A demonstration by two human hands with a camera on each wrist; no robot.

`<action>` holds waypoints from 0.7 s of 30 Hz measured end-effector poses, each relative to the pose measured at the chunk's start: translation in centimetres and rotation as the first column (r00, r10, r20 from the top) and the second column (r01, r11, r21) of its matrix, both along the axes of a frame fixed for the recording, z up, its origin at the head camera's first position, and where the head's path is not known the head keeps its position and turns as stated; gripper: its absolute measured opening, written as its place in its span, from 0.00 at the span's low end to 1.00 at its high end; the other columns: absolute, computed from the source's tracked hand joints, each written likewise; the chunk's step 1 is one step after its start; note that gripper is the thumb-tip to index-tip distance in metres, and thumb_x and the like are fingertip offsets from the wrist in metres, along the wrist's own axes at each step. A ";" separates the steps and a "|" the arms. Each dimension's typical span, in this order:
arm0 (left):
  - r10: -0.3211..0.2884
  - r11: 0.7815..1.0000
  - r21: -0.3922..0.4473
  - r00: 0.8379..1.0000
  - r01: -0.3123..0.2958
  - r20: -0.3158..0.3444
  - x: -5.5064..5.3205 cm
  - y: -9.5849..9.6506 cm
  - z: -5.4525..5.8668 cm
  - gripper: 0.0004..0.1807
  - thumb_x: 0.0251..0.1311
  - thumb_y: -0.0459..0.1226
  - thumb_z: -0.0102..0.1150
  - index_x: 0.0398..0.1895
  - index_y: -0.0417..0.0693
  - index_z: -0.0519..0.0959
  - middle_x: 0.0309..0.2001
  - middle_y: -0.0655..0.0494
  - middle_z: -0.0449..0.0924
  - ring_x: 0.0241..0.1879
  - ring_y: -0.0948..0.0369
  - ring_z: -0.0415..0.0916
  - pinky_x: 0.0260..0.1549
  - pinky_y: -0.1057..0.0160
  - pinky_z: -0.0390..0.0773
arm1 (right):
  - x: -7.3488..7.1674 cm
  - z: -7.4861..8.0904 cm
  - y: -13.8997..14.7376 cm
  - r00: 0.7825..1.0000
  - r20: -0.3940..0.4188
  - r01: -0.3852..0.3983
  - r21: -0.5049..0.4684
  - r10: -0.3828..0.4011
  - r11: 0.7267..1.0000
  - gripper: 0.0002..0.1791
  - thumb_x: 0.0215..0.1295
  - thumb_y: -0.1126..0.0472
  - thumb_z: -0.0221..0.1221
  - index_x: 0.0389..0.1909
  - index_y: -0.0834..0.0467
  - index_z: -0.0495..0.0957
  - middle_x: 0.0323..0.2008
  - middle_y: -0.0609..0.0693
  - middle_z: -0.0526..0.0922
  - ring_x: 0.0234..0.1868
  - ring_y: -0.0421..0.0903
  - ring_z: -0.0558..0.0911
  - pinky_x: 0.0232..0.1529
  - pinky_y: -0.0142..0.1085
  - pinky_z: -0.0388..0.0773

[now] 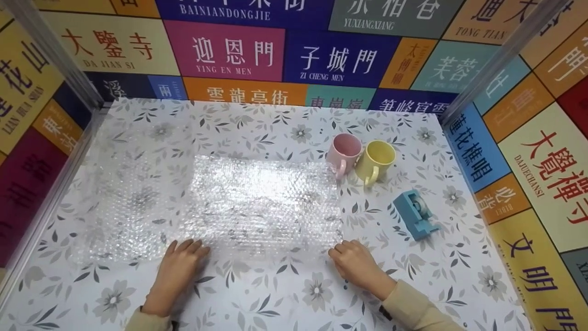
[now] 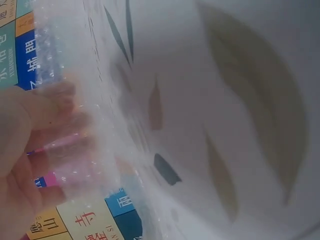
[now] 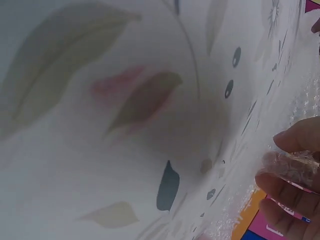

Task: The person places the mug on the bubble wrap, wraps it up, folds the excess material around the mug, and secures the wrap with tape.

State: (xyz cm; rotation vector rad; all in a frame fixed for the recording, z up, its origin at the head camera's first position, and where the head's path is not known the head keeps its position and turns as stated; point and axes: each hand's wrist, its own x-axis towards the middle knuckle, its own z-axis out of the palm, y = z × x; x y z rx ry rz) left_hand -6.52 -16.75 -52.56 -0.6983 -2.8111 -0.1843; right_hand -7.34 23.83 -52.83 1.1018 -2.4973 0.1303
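Note:
A sheet of clear bubble wrap (image 1: 262,207) lies flat across the middle of the table. My left hand (image 1: 181,257) is at its near left corner, where a second stretch of bubble wrap (image 1: 133,197) begins. In the left wrist view, the left fingers (image 2: 60,135) show partly through the film and hold its edge. At the near right corner, my right hand (image 1: 353,262) pinches the edge, fingers curled. The right wrist view shows the right thumb (image 3: 300,135) and fingers with clear wrap between them.
A pink mug (image 1: 344,154) stands by the wrap's far right corner, with a yellow mug (image 1: 376,161) right beside it. Nearer my right arm sits a teal tape dispenser (image 1: 414,215). Colourful lettered panels (image 1: 225,50) border the flower-patterned table (image 1: 317,289) at the back and sides.

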 end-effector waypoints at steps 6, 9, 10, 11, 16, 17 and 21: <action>-0.003 1.000 0.015 0.998 0.003 0.059 0.5 0.3 -0.3 0.13 0.41 0.29 0.63 0.35 0.46 0.80 0.40 0.47 0.80 0.42 0.48 0.75 0.39 0.44 0.73 | 0.4 -0.3 0.1 0.999 0.043 0.004 0.057 -0.007 0.998 0.06 0.41 0.68 0.60 0.17 0.56 0.72 0.16 0.46 0.71 0.16 0.43 0.67 0.18 0.33 0.61; -0.013 0.999 0.039 0.998 0.011 0.063 0.7 0.5 -0.3 0.12 0.40 0.30 0.65 0.33 0.47 0.80 0.38 0.48 0.80 0.39 0.49 0.76 0.35 0.46 0.74 | 0.6 -0.3 0.2 0.997 0.071 0.006 0.073 -0.011 0.997 0.06 0.42 0.68 0.59 0.17 0.57 0.72 0.15 0.46 0.70 0.15 0.43 0.66 0.17 0.33 0.61; -0.015 0.999 0.042 0.998 0.012 0.065 0.7 0.5 -0.3 0.12 0.40 0.29 0.65 0.32 0.47 0.80 0.37 0.49 0.80 0.38 0.50 0.76 0.33 0.47 0.75 | 0.7 -0.3 0.2 0.997 0.077 0.007 0.076 -0.013 0.997 0.05 0.42 0.68 0.59 0.17 0.57 0.72 0.15 0.46 0.70 0.15 0.43 0.66 0.17 0.33 0.61; -0.017 0.999 0.045 0.998 0.014 0.066 0.8 0.6 -0.3 0.12 0.40 0.29 0.64 0.31 0.48 0.81 0.36 0.49 0.80 0.38 0.50 0.76 0.31 0.49 0.75 | 0.8 -0.3 0.2 0.996 0.084 0.007 0.080 -0.014 0.997 0.05 0.42 0.68 0.58 0.17 0.57 0.72 0.15 0.46 0.70 0.15 0.43 0.66 0.17 0.33 0.61; -0.011 0.999 0.034 0.996 0.008 0.087 1.1 0.9 0.0 0.12 0.41 0.26 0.62 0.30 0.48 0.81 0.35 0.51 0.80 0.36 0.51 0.77 0.28 0.51 0.76 | 1.1 -0.3 0.3 0.995 0.099 0.002 0.103 -0.012 0.995 0.06 0.40 0.69 0.58 0.16 0.56 0.72 0.15 0.46 0.70 0.15 0.43 0.66 0.17 0.33 0.61; -0.003 1.000 0.029 0.995 0.000 0.101 1.1 1.0 0.1 0.11 0.42 0.26 0.62 0.30 0.48 0.81 0.35 0.51 0.80 0.36 0.51 0.77 0.29 0.51 0.76 | 1.2 -0.3 0.3 0.995 0.100 -0.002 0.105 -0.009 0.994 0.06 0.40 0.68 0.58 0.16 0.56 0.71 0.15 0.46 0.70 0.15 0.43 0.66 0.17 0.33 0.60; 0.017 1.000 0.021 0.982 -0.021 0.188 1.4 1.3 0.5 0.11 0.40 0.28 0.65 0.31 0.48 0.81 0.36 0.49 0.81 0.38 0.50 0.77 0.32 0.50 0.76 | 1.7 -0.3 0.5 0.996 0.090 -0.007 0.102 -0.002 0.995 0.07 0.37 0.68 0.59 0.16 0.56 0.70 0.14 0.46 0.68 0.14 0.43 0.66 0.17 0.33 0.59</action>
